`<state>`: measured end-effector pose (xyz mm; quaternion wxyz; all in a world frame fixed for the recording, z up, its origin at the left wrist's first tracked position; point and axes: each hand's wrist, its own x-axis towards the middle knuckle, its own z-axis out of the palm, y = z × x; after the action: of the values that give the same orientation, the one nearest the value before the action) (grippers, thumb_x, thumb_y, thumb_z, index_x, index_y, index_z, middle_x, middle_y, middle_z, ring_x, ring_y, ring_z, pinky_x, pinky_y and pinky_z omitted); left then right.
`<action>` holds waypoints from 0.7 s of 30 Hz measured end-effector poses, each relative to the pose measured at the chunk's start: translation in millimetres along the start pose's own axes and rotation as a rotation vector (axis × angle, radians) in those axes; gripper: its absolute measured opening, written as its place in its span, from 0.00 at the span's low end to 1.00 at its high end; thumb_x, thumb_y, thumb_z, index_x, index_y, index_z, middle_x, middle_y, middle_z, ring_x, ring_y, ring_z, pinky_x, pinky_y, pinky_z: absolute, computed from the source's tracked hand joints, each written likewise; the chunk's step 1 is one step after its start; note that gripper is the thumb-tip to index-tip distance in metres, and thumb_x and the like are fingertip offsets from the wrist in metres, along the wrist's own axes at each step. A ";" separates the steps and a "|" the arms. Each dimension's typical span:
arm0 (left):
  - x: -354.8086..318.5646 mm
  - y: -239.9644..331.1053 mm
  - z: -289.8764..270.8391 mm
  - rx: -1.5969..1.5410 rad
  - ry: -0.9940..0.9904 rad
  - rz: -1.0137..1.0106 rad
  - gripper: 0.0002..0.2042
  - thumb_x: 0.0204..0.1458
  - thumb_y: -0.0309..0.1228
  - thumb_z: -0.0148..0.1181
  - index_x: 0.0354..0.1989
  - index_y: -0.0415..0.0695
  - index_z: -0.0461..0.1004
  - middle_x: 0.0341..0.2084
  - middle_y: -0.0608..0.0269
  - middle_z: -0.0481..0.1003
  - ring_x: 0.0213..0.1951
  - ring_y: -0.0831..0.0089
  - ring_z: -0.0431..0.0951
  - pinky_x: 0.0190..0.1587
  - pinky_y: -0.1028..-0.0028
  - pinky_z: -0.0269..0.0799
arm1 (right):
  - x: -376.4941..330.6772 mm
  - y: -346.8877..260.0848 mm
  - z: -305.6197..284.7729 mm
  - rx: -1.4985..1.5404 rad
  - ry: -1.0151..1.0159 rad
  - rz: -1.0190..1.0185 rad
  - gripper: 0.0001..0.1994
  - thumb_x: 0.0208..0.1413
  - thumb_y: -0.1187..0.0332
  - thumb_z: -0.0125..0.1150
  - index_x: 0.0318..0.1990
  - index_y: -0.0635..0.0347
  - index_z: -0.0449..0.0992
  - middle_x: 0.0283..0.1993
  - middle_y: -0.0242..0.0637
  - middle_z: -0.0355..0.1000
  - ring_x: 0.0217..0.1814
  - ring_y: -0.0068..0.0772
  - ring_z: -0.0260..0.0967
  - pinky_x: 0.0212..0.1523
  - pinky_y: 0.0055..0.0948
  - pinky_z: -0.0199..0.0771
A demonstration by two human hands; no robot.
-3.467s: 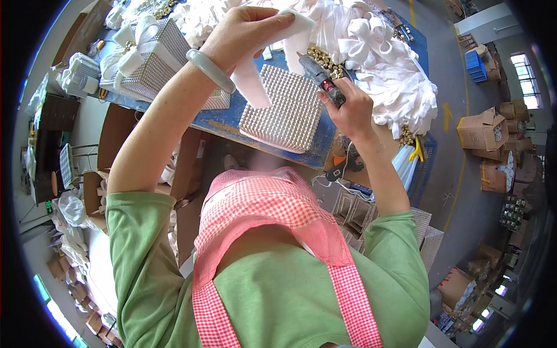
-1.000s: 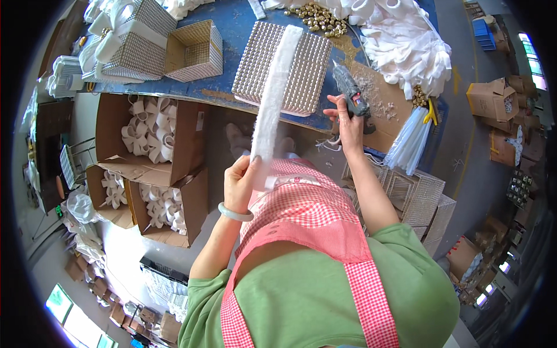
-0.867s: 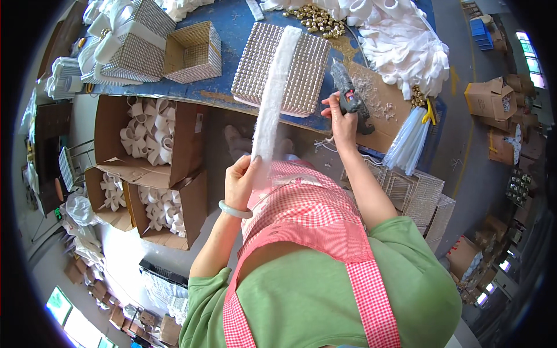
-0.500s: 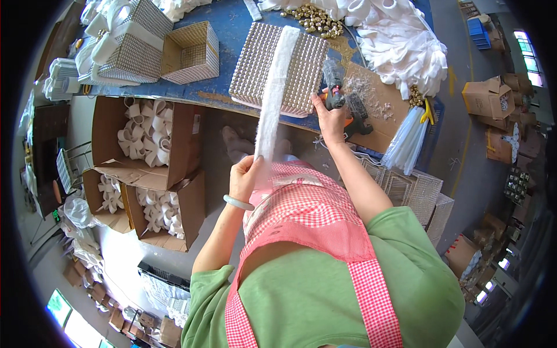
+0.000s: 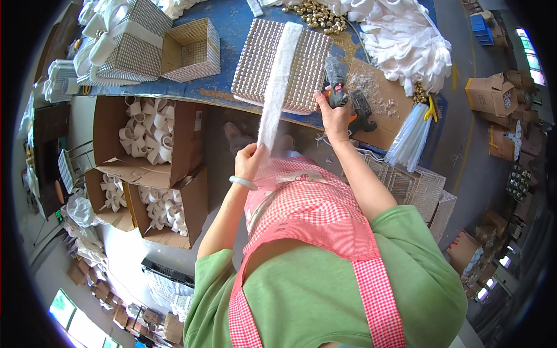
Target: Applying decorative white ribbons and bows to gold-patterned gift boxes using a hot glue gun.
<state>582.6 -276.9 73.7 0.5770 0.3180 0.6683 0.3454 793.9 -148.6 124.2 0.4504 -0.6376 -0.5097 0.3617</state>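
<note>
A square box (image 5: 255,64) covered in rows of pearl-like beads sits at the blue table's front edge. Across its top runs a fuzzy white strip (image 5: 282,69), whose near end comes down over the edge toward me. My left hand (image 5: 250,159) pinches that loose end and holds it taut in front of my apron. At the box's right corner, my right hand (image 5: 335,119) is closed around a dark tool with orange parts, which looks like a glue gun (image 5: 336,95). Its thumb rests against the box edge; the other fingers are partly hidden.
Another dark tool (image 5: 362,113) lies on cardboard (image 5: 389,87) with white scraps. Gold bells (image 5: 322,16) and white bows (image 5: 400,40) lie behind. An open beaded box (image 5: 194,49) and a bow-tied one (image 5: 130,55) stand left. Cartons (image 5: 188,133) of white loops sit below the table edge.
The whole view has shifted slightly. My left hand has moved a little up and right with the strip's end. My right hand stays at the box corner.
</note>
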 end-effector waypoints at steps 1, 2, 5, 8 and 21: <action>7.1 -0.3 1.6 -0.007 -0.023 -0.010 0.14 0.51 0.36 0.55 0.36 0.35 0.76 0.22 0.67 0.75 0.26 0.82 0.72 0.29 0.80 0.66 | -0.2 -0.4 0.0 0.007 0.003 -0.003 0.13 0.50 0.63 0.63 0.36 0.58 0.67 0.26 0.29 0.69 0.27 0.21 0.67 0.30 0.24 0.68; 16.6 -6.3 4.0 0.010 -0.018 0.008 0.14 0.51 0.36 0.55 0.36 0.35 0.76 0.23 0.67 0.75 0.26 0.82 0.71 0.29 0.79 0.66 | -0.7 -0.9 0.4 0.013 0.005 -0.007 0.13 0.50 0.63 0.63 0.36 0.59 0.67 0.26 0.29 0.69 0.27 0.21 0.67 0.30 0.24 0.68; 49.5 -21.6 9.0 0.003 -0.011 0.021 0.15 0.50 0.37 0.56 0.35 0.36 0.76 0.22 0.67 0.75 0.26 0.83 0.71 0.29 0.79 0.66 | -0.6 0.4 0.9 0.030 -0.005 -0.011 0.13 0.50 0.64 0.63 0.36 0.60 0.67 0.27 0.29 0.69 0.28 0.21 0.67 0.31 0.23 0.68; 75.7 -17.3 15.5 0.048 0.011 0.048 0.16 0.49 0.38 0.57 0.36 0.36 0.76 0.22 0.65 0.76 0.27 0.83 0.72 0.30 0.78 0.67 | 0.4 7.8 -0.1 0.044 0.000 0.007 0.13 0.50 0.64 0.63 0.36 0.60 0.67 0.27 0.29 0.69 0.28 0.21 0.67 0.31 0.23 0.68; 128.6 -12.0 33.7 0.079 0.015 0.002 0.19 0.49 0.39 0.58 0.40 0.34 0.74 0.33 0.58 0.78 0.39 0.75 0.75 0.42 0.77 0.68 | -2.2 0.1 3.1 0.075 0.004 0.027 0.11 0.50 0.68 0.63 0.36 0.59 0.67 0.27 0.28 0.68 0.27 0.17 0.66 0.29 0.20 0.67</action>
<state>598.8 -174.5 -10.4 0.5586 0.3386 0.6853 0.3219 790.6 -150.1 123.1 0.4701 -0.6277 -0.4863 0.3853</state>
